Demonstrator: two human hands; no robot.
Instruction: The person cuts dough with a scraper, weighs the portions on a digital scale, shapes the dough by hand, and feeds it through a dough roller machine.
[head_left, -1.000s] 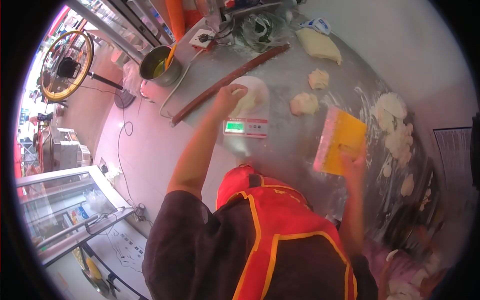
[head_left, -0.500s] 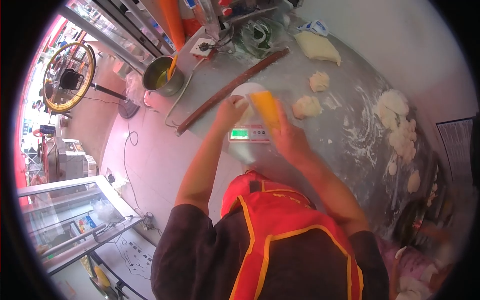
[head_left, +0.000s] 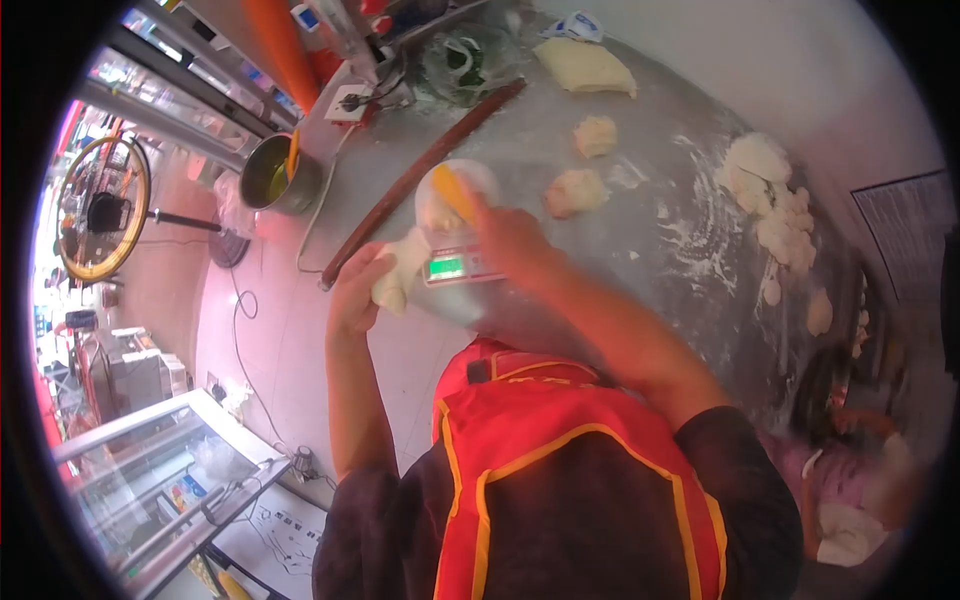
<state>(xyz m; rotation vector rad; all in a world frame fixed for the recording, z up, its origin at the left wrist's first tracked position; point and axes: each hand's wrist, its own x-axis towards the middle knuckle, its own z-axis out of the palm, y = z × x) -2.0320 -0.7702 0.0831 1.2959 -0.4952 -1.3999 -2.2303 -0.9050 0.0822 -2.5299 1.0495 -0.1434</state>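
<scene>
My left hand (head_left: 356, 288) is closed around a stretched piece of pale dough (head_left: 402, 272), just left of a kitchen scale (head_left: 482, 266) with a lit green display. In my right hand (head_left: 512, 246) is a yellow-handled dough scraper (head_left: 455, 193), held over the scale's round pan. Part of another dough piece (head_left: 438, 216) shows on the pan, beside the scraper. Two dough lumps, a nearer one (head_left: 576, 193) and a farther one (head_left: 595, 136), lie right of the scale on the metal table (head_left: 650, 250).
A long brown rolling pin (head_left: 400, 190) lies diagonally behind the scale. At the back are a dough slab (head_left: 586, 68) and a plastic bag (head_left: 465, 65). A metal pot (head_left: 262, 178) stands left; floury dough (head_left: 775, 215) lies right. Another person's arm (head_left: 862, 425) shows lower right.
My left hand has moved away from the scale pan, left and toward me, with the dough in it. The scraper has tilted over the pan. The whole view has shifted slightly.
</scene>
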